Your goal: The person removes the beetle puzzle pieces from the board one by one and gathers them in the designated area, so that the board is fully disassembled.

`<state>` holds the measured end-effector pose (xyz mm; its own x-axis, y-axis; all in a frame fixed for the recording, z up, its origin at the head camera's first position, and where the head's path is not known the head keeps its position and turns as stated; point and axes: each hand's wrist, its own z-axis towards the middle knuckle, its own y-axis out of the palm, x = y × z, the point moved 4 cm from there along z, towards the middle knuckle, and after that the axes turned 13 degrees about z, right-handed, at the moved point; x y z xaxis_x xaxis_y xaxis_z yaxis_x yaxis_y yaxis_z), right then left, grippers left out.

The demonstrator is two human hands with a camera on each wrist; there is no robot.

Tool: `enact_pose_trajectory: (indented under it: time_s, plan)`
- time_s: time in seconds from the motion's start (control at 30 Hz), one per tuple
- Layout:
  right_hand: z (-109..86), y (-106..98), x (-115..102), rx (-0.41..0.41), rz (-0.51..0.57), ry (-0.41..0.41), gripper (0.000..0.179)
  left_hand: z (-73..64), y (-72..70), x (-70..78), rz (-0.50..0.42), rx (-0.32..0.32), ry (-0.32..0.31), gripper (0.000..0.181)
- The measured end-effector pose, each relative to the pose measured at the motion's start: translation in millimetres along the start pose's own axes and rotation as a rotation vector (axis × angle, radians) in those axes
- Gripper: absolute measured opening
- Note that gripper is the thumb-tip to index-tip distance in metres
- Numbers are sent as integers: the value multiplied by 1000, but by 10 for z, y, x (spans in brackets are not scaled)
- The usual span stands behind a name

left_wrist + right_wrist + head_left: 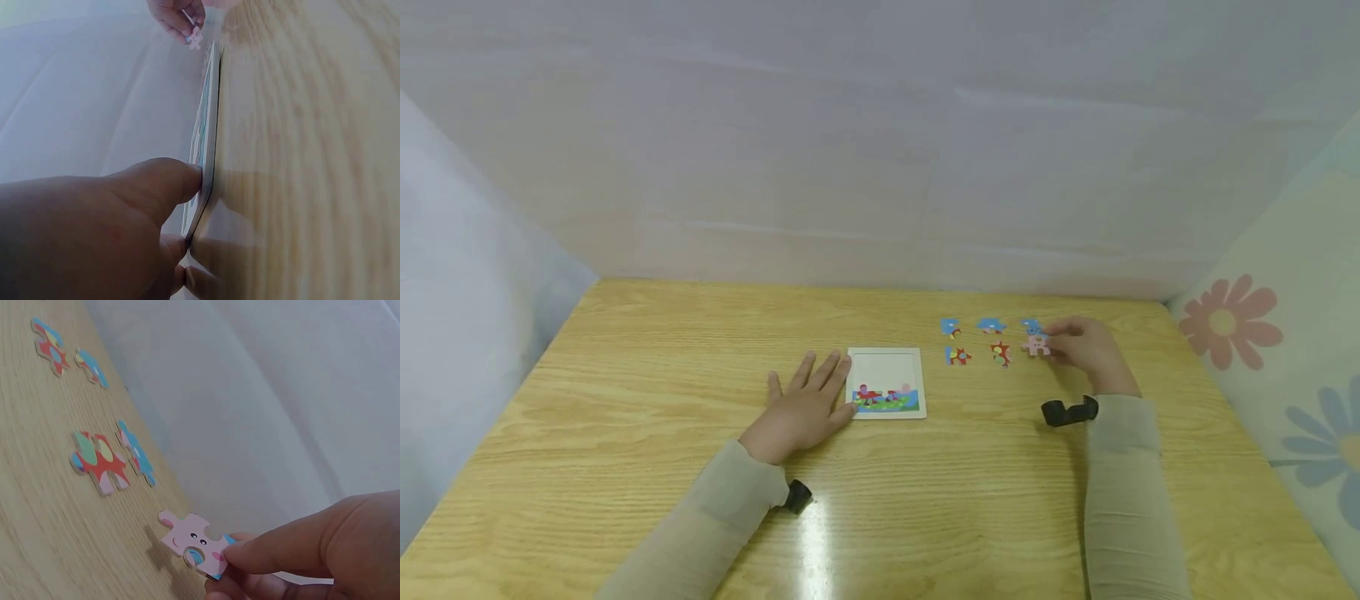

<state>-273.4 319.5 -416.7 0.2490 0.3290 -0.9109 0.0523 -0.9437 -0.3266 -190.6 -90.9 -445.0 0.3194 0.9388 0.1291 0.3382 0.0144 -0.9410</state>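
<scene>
My right hand pinches a pink jigsaw piece with a smiling face on it, between thumb and fingers. The right wrist view shows that piece tilted just above the table, casting a shadow. My left hand lies with fingers spread at the left side of a white puzzle tray, its thumb on the tray's edge. Along the tray's near side, fitted pieces form a strip of green, blue and red; its upper part shows bare white board.
Right of the tray, loose pieces lie in two rows: blue ones at the back, among them a middle piece, and red ones in front. A pale cloth wall rises behind the wooden table.
</scene>
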Motion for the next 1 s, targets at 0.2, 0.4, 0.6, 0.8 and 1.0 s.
enact_pose_trajectory:
  time_s: [0.2, 0.4, 0.6, 0.8, 1.0]
  plan:
    - [-6, -70, 54, 33, -35, 35, 38, 1, 6, 0, 3, -1, -1, 75]
    - [15, -93, 111, 50, -123, 35, 36, -5, -3, 7, -6, -5, -4, 75]
    - [45, -77, 145, 65, -146, 45, 34, -4, -4, 8, 9, -5, -7, 75]
    - [33, -57, 132, 78, -164, 50, 34, -5, -8, 12, 11, -4, -7, 76]
    - [16, -50, 104, 85, -181, 44, 33, -8, -11, 12, 8, 3, -6, 75]
